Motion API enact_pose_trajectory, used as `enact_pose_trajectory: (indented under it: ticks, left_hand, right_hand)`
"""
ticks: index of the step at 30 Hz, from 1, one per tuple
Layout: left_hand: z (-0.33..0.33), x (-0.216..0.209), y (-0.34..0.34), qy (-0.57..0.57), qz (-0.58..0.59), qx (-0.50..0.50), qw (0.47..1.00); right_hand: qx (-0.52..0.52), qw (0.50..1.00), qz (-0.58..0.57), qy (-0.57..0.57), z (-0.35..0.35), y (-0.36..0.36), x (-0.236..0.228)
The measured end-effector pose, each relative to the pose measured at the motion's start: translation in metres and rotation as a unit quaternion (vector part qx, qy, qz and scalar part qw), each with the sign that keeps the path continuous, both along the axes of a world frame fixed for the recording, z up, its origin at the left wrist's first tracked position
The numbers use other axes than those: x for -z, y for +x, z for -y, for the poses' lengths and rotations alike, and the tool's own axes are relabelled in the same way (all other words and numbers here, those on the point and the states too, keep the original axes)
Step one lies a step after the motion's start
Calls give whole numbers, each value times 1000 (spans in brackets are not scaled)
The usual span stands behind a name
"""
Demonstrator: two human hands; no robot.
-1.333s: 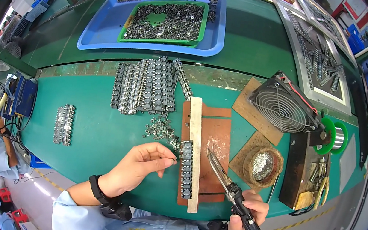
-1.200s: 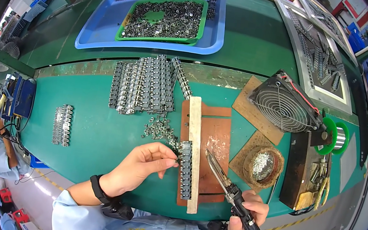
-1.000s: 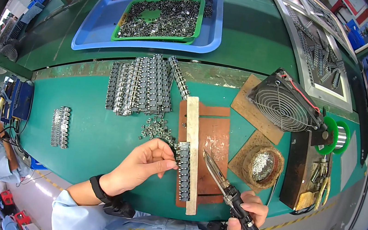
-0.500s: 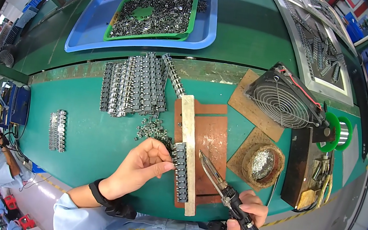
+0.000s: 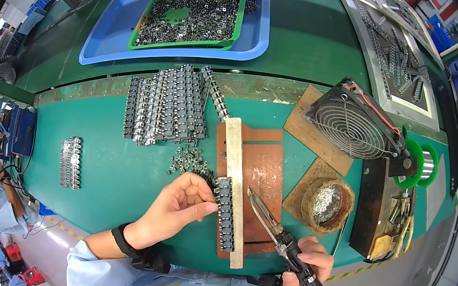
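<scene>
My right hand [image 5: 310,263] is wrapped round the black handle of a soldering iron [image 5: 285,244], whose tip points up and left beside a pale bar [image 5: 233,161]. Along the bar's left side lies a strip of small black components [image 5: 224,215]. The thumb and forefinger of my left hand [image 5: 177,205] are pinched together at that strip's left edge; whatever is between them is hidden. Under the bar is a reddish-brown board [image 5: 259,176]. Loose small metal parts [image 5: 187,160] lie just beyond my left hand.
Rows of component strips [image 5: 170,106] lie beyond the loose parts, a smaller group [image 5: 71,162] at left. A fan [image 5: 353,122], solder spool [image 5: 424,166] and round pot [image 5: 328,205] stand at right. A blue tray [image 5: 103,40] holds a green tray [image 5: 239,20] of small parts.
</scene>
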State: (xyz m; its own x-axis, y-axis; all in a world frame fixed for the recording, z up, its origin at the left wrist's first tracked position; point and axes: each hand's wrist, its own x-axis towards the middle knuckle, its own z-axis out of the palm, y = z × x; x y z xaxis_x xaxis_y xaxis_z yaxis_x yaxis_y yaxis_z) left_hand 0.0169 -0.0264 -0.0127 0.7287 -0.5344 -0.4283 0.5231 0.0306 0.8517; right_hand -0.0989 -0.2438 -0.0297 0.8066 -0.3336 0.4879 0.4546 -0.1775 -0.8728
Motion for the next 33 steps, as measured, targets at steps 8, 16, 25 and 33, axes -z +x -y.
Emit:
enact_pose_trajectory:
  ticks: [8, 16, 25, 33]
  left_hand:
    - [0, 0, -1, -1, -3, -4, 1000]
    - [-3, 1, -3, 2, -14, 5, 1000]
    - [-4, 2, -2, -18, -42, 0, 999]
    - [-4, 4, -3, -31, -36, -1, 999]
  right_hand:
    - [-3, 1000, 0, -2, 1, 0, 2]
    - [-51, 998, -1, -26, 4, -3, 6]
    - [-85, 995, -15, -43, -1, 1, 1]
    - [-102, 993, -25, -57, -1, 3, 2]
